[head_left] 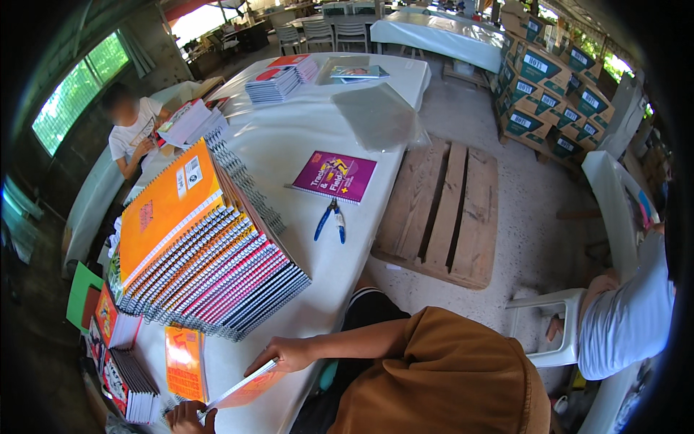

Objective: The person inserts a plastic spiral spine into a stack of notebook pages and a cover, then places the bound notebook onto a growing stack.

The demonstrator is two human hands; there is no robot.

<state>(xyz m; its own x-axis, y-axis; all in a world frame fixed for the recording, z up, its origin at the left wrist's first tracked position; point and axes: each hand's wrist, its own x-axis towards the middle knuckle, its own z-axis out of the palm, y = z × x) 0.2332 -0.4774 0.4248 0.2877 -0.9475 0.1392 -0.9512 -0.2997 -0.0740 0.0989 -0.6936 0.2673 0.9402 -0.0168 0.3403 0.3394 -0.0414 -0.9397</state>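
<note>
An orange-covered book [249, 390] is held on edge above the near end of the table, its white page edge turned up. My right hand [284, 354] is closed on its far end, thumb and fingers along the edge. At the other end my left hand [189, 417] grips it, partly cut off by the picture's lower edge. Just beyond the hands, an orange spiral-bound book [186, 362] lies flat. A tall stack of spiral-bound books [217, 260] with orange, pink and dark layers stands past it.
Blue-handled pliers [331, 219] and a purple spiral book [335, 176] lie on the white-covered table [318, 267]. Red and black books [129, 380] sit at the left edge. A wooden pallet [441, 217] rests on the floor. Co-workers sit left [135, 130] and right [625, 311].
</note>
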